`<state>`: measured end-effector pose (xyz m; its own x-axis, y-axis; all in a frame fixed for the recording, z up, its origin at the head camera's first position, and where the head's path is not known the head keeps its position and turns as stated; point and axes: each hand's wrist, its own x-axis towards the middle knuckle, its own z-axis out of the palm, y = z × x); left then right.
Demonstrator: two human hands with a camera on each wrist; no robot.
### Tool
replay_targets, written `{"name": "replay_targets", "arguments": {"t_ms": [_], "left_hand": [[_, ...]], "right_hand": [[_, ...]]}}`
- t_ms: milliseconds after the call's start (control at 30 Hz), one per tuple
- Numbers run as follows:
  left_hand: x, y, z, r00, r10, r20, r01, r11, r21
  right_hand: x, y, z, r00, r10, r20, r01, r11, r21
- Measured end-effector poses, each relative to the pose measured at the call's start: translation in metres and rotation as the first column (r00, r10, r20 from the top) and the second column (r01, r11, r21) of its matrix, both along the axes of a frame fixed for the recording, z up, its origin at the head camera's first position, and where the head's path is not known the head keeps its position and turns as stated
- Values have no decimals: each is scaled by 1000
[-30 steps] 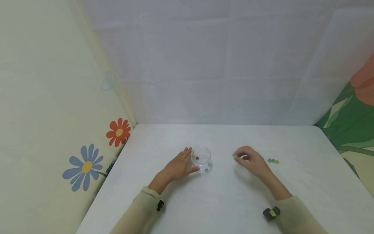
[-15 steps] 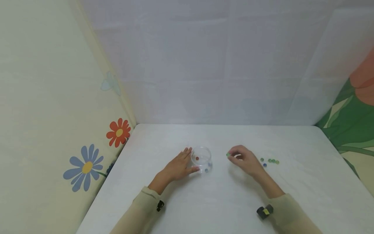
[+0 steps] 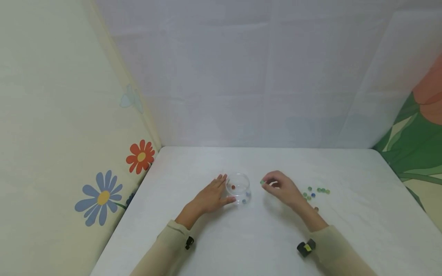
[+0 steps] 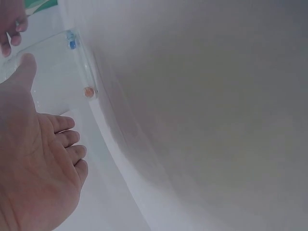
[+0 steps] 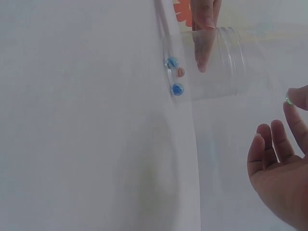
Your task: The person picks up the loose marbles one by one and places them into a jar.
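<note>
A clear plastic jar point(image 3: 238, 179) stands upright on the white table, lidless, with an orange-red marble point(image 5: 180, 72) and bluish marbles point(image 5: 177, 89) at its bottom. My left hand point(image 3: 211, 196) lies against the jar's left side, fingers and thumb extended; in the left wrist view its palm point(image 4: 38, 163) faces the jar. To the right of the jar, my right hand point(image 3: 282, 188) pinches a green marble point(image 3: 262, 182) between thumb and index finger, above the table. The right wrist view shows this marble at the fingertips, its other fingers loosely bent.
Loose marbles lie on the table right of my right hand: several green ones point(image 3: 323, 190), a blue one point(image 3: 313, 195) and a brownish one point(image 3: 316, 209) beside the forearm. A white cloth backdrop point(image 3: 262, 96) rises behind the table point(image 3: 193, 161).
My right hand has moved left toward the jar with the green marble, uncovering more loose marbles behind it. My left hand and the jar have stayed in place.
</note>
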<state>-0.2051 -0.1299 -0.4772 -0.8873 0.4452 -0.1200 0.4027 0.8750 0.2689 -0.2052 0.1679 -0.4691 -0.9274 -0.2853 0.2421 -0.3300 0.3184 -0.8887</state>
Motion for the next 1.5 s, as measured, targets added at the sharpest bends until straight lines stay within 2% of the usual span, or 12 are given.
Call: {"name": "replay_targets", "arguments": {"t_ms": [900, 1100, 1500], "left_hand": [[0, 0, -1, 1000, 5, 6, -5, 1000, 1], [0, 0, -1, 1000, 1, -5, -1, 1000, -2], [-1, 1, 0, 1000, -1, 1, 1, 1000, -14]], "right_hand": [[-10, -38, 2, 999, 17, 44, -17, 1000, 7], [-12, -44, 2, 1000, 16, 24, -16, 1000, 26], [-17, -52, 2, 998, 23, 53, -25, 999, 40]]}}
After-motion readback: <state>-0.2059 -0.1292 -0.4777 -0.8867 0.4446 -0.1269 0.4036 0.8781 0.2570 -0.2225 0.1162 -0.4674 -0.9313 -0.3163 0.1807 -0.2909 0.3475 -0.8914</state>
